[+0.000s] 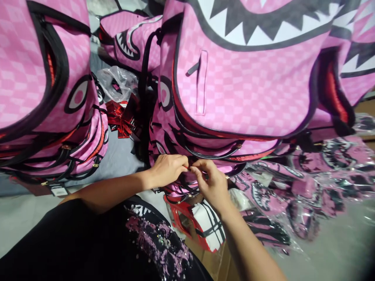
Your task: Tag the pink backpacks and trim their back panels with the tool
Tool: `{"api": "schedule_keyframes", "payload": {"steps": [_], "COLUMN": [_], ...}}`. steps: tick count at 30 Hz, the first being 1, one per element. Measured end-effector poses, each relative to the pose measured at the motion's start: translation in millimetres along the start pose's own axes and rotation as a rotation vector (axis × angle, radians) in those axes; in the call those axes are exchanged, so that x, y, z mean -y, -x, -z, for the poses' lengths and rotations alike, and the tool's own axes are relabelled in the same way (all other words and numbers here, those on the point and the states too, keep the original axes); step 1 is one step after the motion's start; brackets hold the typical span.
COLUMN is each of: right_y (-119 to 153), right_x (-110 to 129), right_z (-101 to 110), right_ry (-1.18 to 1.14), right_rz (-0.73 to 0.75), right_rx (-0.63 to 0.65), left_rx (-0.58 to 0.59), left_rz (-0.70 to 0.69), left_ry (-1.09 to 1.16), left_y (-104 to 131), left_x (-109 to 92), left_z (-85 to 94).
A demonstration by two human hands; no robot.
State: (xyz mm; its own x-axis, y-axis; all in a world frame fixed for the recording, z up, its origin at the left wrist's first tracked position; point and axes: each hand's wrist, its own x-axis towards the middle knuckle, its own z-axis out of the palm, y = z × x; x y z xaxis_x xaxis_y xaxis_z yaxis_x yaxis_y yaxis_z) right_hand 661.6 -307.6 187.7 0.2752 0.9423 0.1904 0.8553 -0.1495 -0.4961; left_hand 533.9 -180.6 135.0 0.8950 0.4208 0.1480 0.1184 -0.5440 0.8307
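Observation:
My left hand (168,170) and my right hand (213,184) meet at the near side of a stack of pink checkered bags. Fingertips of both are pinched close together. A tiny red and dark bit shows between them, too small to name. Just above lies the top bag (249,89), pink with a black-and-white shark-mouth print, a slit pocket and black trim. The black handle (213,153) of a bag beneath it arches right over my fingers. Lower bags in the stack are partly hidden by my hands.
Another pile of pink bags (73,50) stands at left. Red tags (120,119) and clear plastic (118,82) lie between the piles. Plastic-wrapped pink bags (281,195) spread at right. Below my right hand sits a red-and-white package (208,224) with black lines.

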Motion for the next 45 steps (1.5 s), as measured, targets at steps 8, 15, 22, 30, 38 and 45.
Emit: {"api": "schedule_keyframes", "payload": {"steps": [8, 15, 22, 30, 38, 45], "right_y": [-3.3, -5.9, -3.2, 1.6, 4.6, 3.9], "right_x": [6.3, 6.5, 3.2, -7.5, -12.0, -6.5], "right_z": [-3.4, -5.2, -4.2, -5.7, -7.2, -10.6], "right_ry": [-0.014, -0.045, -0.062, -0.029, -0.033, -0.035], "right_rz": [-0.004, 0.008, 0.040, 0.050, 0.012, -0.014], "right_rx": [-0.033, -0.068, -0.121, -0.169, -0.147, -0.142], "left_rx": [-0.012, 0.051, 0.016, 0.016, 0.052, 0.084], "left_rz": [-0.085, -0.060, -0.046, -0.083, -0.057, -0.046], "left_ry": [-0.047, 0.036, -0.027, -0.157, -0.171, -0.178], "left_y": [2.8, 4.5, 1.6, -2.6, -3.7, -3.0], "left_x": [7.3, 8.0, 3.6, -5.9, -6.9, -4.9], "left_z": [-3.5, 3.7, 2.8, -1.9, 0.8, 7.0]}}
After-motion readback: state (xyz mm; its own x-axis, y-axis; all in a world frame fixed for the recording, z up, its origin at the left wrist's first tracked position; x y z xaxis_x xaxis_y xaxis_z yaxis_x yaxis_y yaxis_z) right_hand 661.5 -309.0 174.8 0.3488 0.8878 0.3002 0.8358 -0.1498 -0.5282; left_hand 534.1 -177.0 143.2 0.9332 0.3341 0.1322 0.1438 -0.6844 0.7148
